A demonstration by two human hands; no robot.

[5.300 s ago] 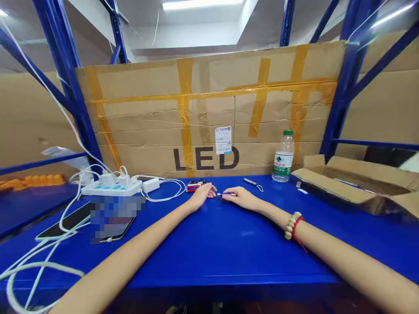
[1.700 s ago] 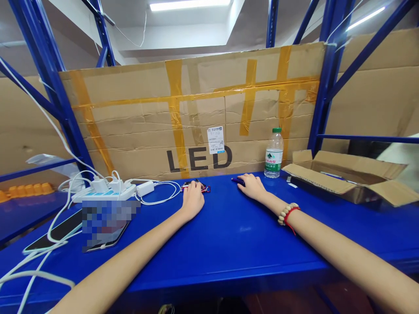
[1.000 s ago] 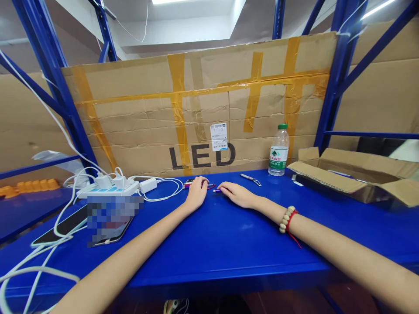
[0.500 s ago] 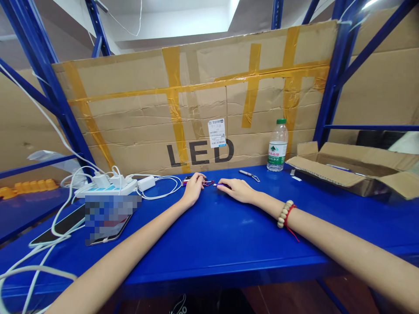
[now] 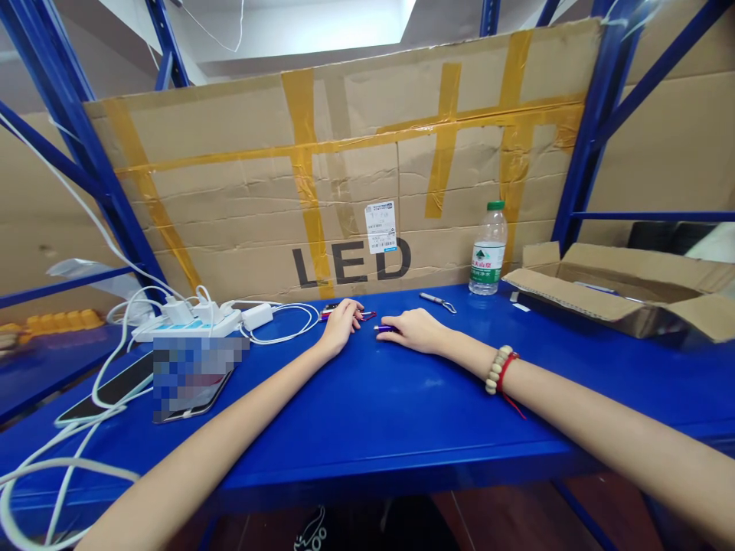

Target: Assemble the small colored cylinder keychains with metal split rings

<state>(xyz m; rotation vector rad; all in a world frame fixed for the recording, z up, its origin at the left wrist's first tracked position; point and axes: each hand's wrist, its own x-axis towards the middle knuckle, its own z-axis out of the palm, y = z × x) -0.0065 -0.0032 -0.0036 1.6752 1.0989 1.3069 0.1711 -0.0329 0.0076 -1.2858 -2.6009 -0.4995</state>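
My right hand (image 5: pixel 419 330) holds a short, slim purple stick (image 5: pixel 386 328) with a pale tip between thumb and fingers, just above or on the blue tabletop (image 5: pixel 396 413). A little to its left, my left hand (image 5: pixel 343 327) lies with fingers loosely apart over a few small slim things (image 5: pixel 326 314), dark and red, mostly hidden under it. A thin red loop (image 5: pixel 369 314) pokes out past those fingers. Behind my right hand lies a silver pen-like stick with a wrist loop (image 5: pixel 439 302), touched by neither hand.
On the left stand a white power strip (image 5: pixel 189 325) with plugs and trailing cables, a phone (image 5: pixel 109 390) and another flat device (image 5: pixel 198 390). To the right are a water bottle (image 5: pixel 488 252) and an open cardboard box (image 5: pixel 620 291). A large cardboard sheet (image 5: pixel 241 214) closes the back.
My right hand has drawn slightly towards me with the purple stick, which shows more clearly. My left hand stays nearly where it was. The camera view has tilted a little downward.
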